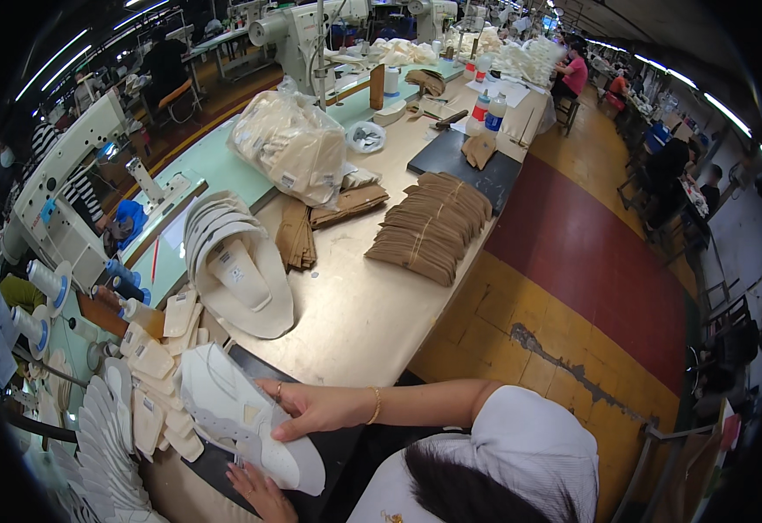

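A white shoe upper (246,418) lies slanted over a dark mat (333,449) at the lower middle. My right hand (307,408) grips its upper side, thumb on top and fingers partly hidden behind the edge. By the lower side of the upper, my left hand (261,493) has its fingers stretched out and slightly apart; whether they touch the edge I cannot make out. Close by on the left are a pile of cream flat pieces (159,379) and a fanned row of white shoe parts (106,436).
Beyond stand nested cream shoe pieces (237,261), banded brown pieces (429,227), a plastic-wrapped bundle (285,144) and glue bottles (495,112). A sewing machine (67,192) and thread spools (50,283) line the left. The table edge (451,318) runs along the right.
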